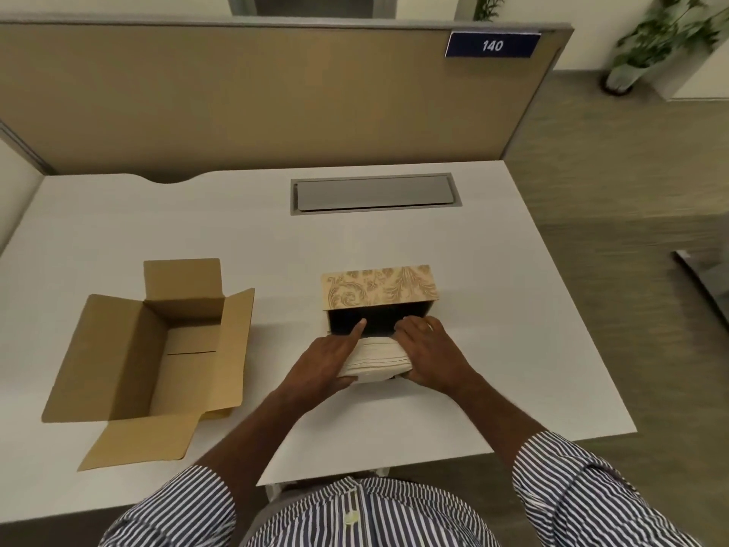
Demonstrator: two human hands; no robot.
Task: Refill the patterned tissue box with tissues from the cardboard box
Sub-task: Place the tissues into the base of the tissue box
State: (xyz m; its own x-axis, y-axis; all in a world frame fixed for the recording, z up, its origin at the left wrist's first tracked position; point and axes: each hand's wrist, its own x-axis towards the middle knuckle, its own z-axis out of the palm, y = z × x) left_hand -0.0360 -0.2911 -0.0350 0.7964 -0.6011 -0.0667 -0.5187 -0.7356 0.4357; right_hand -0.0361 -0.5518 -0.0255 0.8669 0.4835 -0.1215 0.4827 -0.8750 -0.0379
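Note:
The patterned tissue box (380, 288) lies on its side in the middle of the white desk, its dark open bottom facing me. A stack of white tissues (380, 355) sits at that opening, partly inside the mouth. My left hand (329, 359) grips the stack's left side, index finger pointing into the dark opening. My right hand (428, 351) clamps the stack's right side, fingers over its top edge. The cardboard box (118, 349) stands to the left with all flaps open; no tissues show inside it.
The white desk (513, 309) ends close on the right and at my body. A grey cable hatch (374, 193) lies behind the tissue box. A tan partition (256, 100) with a blue "140" sign closes the back. Potted plants stand on the floor far right.

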